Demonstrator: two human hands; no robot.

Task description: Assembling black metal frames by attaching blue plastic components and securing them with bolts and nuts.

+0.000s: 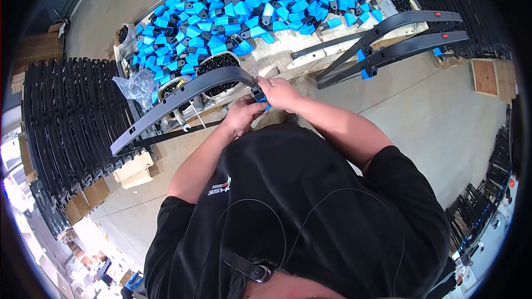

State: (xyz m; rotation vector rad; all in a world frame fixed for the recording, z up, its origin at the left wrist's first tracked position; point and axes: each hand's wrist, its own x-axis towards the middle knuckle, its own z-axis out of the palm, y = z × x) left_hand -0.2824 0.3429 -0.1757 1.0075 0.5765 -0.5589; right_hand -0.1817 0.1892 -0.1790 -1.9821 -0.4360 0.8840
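Note:
A long dark grey curved bar [183,95] lies across the table's front edge, its bent end toward my body. Both hands meet at that end, around a small blue-and-black plastic part [259,98]. My left hand [243,115] is closed, fingers pinching the part from below left. From the right, my right hand [279,94] grips the bar's end, thumb and fingers pressed together. My fingers partly hide where part and bar meet. Just left of my hands lies a wrench [188,127], near an open bag of black hardware [221,89].
A big heap of blue-and-black plastic parts [238,14] covers the table [277,58]. Two similar curved bars [410,21] with blue parts stick out at the right. Stacked black frames [66,116] stand at the left; cardboard [134,169] lies on the floor below.

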